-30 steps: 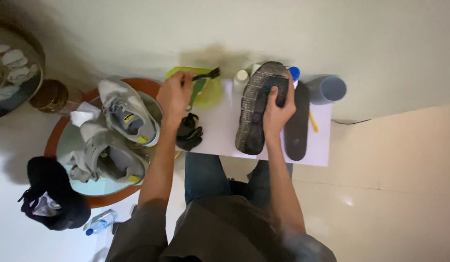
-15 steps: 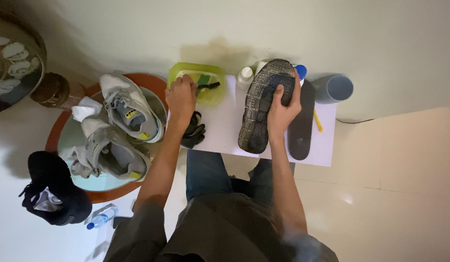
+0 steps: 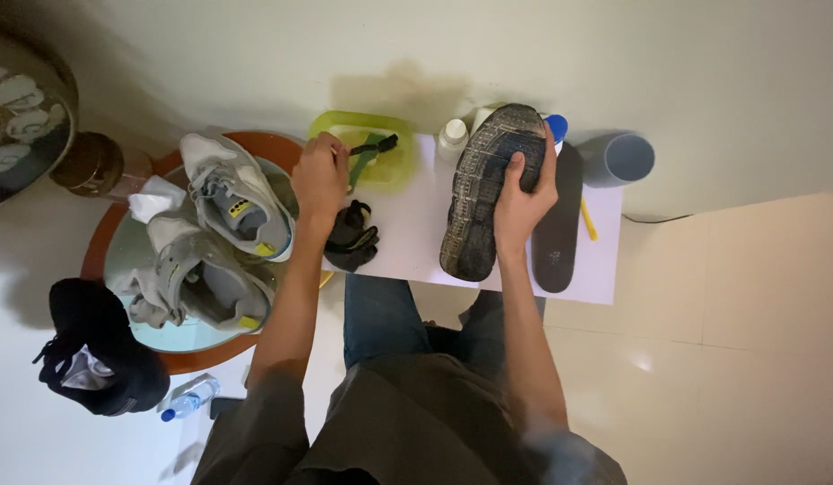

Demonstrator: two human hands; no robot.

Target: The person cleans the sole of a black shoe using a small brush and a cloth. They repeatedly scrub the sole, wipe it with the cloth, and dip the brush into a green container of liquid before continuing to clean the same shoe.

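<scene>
- Right hand (image 3: 522,199) is clamped on a dark shoe (image 3: 482,189), sole up and tilted, standing on the white sheet (image 3: 407,235); fingers wrap the far edge, thumb on the tread.
- Left hand (image 3: 320,177) is closed around the handle of a small green brush (image 3: 367,153), its black bristle head over the lime-green tub (image 3: 394,166) at the sheet's far left corner.
- That shoe looks light but bulky, with a stiff, grippy, grimy rubber sole and a softer upper; the mid-sole waist, where the hand sits, seems the firm place to hold.
- 1 black insole (image 3: 557,229) lies flat just right of the shoe, on the sheet.
- A dark crumpled cloth (image 3: 352,238) sits at the sheet's left edge, under the left wrist.
- Left of the sheet, 2 grey sneakers (image 3: 228,216) are piled on a round glass table (image 3: 107,260).
- A white bottle (image 3: 451,139) stands between tub and shoe; a grey cup (image 3: 625,160) is beyond the sheet's far right corner.
</scene>
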